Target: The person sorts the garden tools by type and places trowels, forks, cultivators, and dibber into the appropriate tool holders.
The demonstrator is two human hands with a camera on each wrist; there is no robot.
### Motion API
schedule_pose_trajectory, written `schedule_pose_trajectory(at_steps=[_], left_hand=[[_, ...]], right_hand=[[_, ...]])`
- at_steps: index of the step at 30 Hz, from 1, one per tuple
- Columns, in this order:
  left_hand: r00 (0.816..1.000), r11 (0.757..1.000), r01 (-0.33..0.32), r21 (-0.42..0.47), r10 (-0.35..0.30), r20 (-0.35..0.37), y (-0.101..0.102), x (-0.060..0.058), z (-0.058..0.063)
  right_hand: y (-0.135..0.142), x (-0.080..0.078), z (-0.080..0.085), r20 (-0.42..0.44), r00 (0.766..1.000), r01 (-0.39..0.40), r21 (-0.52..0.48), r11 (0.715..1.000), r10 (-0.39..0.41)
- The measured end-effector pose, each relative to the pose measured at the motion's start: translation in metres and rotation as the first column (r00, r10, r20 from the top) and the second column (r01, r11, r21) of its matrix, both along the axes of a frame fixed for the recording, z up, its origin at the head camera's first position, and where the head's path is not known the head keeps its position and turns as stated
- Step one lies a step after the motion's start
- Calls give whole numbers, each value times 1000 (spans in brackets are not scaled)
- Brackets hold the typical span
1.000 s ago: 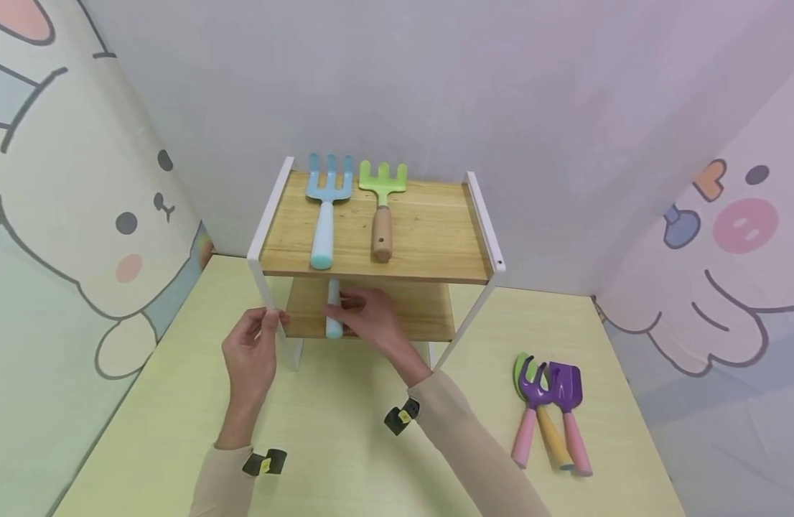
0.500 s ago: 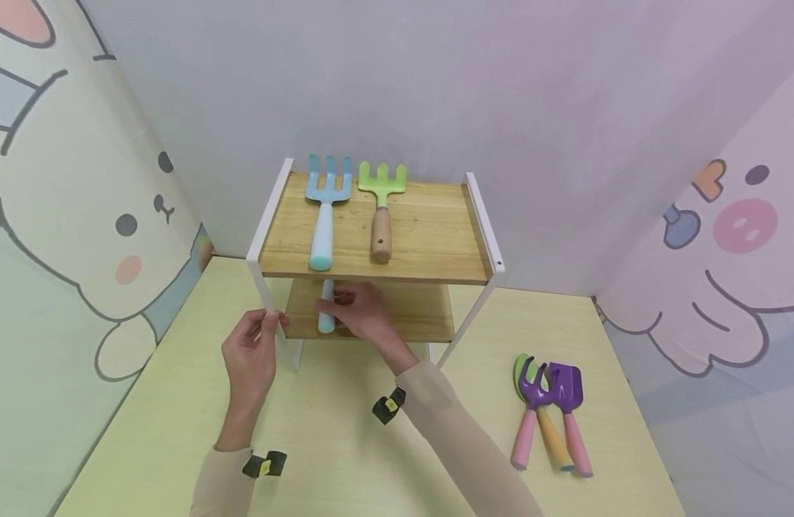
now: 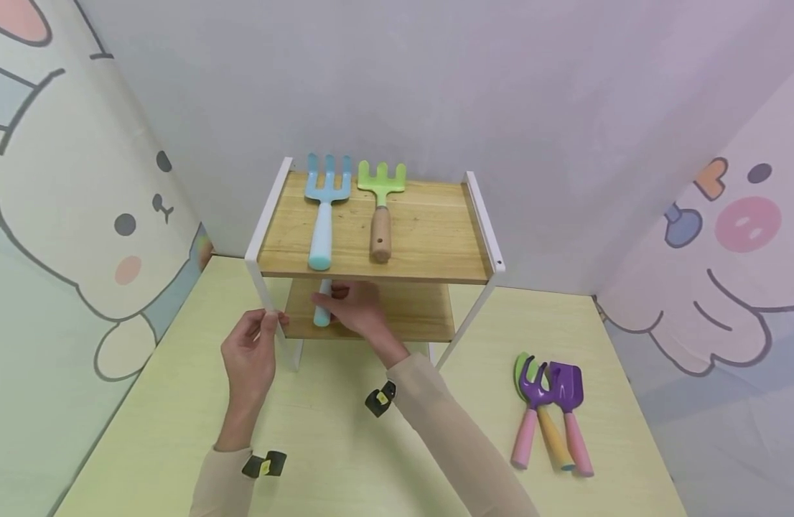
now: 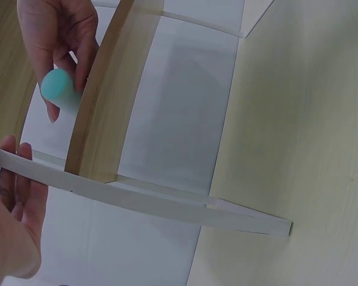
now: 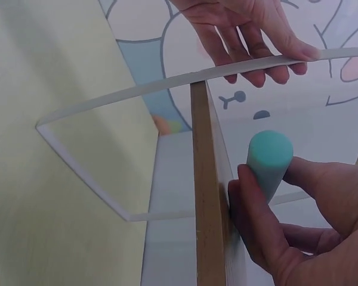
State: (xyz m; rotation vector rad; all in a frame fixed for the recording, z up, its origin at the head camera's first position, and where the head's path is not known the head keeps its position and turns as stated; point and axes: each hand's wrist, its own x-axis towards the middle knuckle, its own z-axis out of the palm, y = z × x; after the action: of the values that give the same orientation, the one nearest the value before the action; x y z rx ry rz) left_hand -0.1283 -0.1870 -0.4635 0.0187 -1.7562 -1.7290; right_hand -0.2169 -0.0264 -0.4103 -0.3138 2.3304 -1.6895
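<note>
Right-hand grip (image 3: 355, 307) pinches a teal-ended, pale-blue cylindrical handle (image 3: 322, 314) just above the lower wooden shelf (image 3: 413, 314). At the handle's eight o'clock, the left-hand grip (image 3: 250, 352) pinches a flat white post (image 4: 137, 201). Blue three-pronged fork (image 3: 322, 228) at twelve and brown-handled green fork (image 3: 380, 233) at one lie on the upper wooden shelf (image 3: 442, 233); toward four, a pink-handled purple shovel (image 3: 568, 390) rests on the pale-yellow worktop (image 3: 332, 445).

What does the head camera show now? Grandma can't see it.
A person holds a blue handle over the lower shelf with the right grip and the white frame with the left grip. A blue fork and a green fork lie on the top shelf; three more tools lie on the table at right.
</note>
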Motion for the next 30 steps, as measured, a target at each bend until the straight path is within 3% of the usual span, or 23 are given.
schedule_pose_trajectory(at_steps=[18, 25, 30], left_hand=[[1000, 1000, -7, -16, 7, 2, 0, 0, -2], [1000, 1000, 1, -10, -1, -14, -1, -1, -2], [1000, 1000, -3, -11, 3, -5, 0, 0, -2]], right_hand=[[0, 1, -5, -82, 996, -26, 73, 997, 33], [5, 8, -3, -105, 994, -15, 148, 989, 30], [12, 13, -3, -137, 989, -26, 147, 989, 46]])
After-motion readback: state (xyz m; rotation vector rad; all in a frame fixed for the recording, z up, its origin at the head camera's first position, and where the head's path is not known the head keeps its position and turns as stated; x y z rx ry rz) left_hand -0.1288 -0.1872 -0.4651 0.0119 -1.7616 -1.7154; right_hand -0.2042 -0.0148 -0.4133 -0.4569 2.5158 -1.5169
